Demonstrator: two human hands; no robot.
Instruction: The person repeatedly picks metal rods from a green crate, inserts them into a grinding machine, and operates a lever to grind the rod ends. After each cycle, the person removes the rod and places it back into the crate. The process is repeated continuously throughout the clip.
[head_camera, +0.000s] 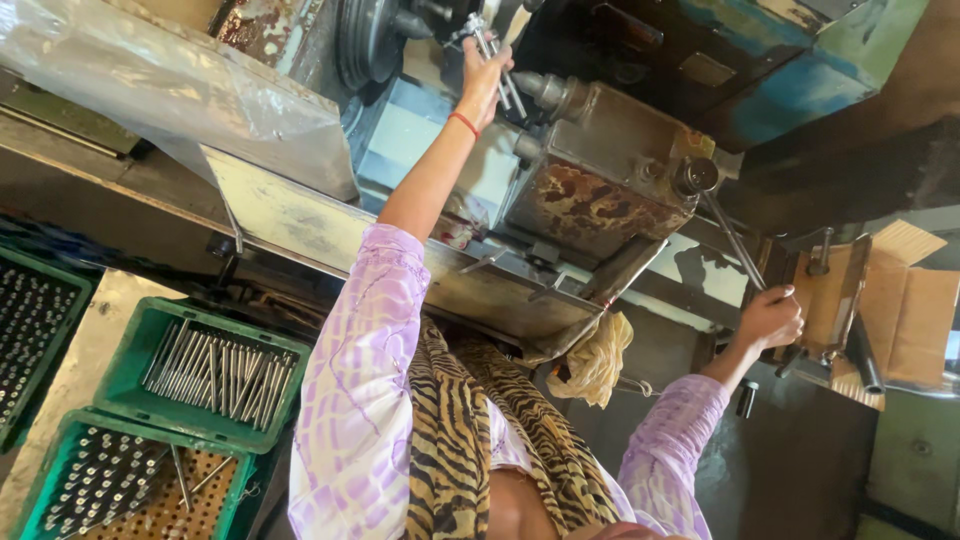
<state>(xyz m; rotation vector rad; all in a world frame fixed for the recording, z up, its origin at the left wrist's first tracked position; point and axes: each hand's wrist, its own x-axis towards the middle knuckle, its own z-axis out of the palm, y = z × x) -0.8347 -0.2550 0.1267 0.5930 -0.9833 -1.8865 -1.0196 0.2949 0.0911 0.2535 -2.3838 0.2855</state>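
Left hand (482, 80) raised high and closed around a chrome key-like tool (492, 48) at the lathe chuck (372, 40); fingers wrap the shaft, tool's prongs stick out past the hand on both sides; a red band sits at the wrist. Chuck lies just left of the hand, dark machine housing close on the right, so the hand works in a narrow pocket between the two.

Right hand (772, 318) lower and far to the right, fist shut over the end of a long thin lever (730, 240); lever runs up-left to a round knob (697, 176) on the rusty metal carriage box (600, 170). Just beyond the knuckles stands a tan plate with a bolt (835, 285), nearly touching; cardboard (915, 310) behind that; little free room on that side.

Between the arms: the sloped front edge of the machine's chip tray (330, 235) runs diagonally, its lower lip ending near a yellowish rag (597, 358) that hangs off the corner. Clear plastic sheet (170, 85) drapes over the upper left of the machine, its edge meeting the tray.

Lower left, well apart from both hands: green crate (135, 345) holding loose metal rods (220, 370); a second green crate (45, 480) below it with rods standing in a perforated board; a third dark tray (30, 320) of upright pins at the far left edge. A pale strip of floor shows between the crates.
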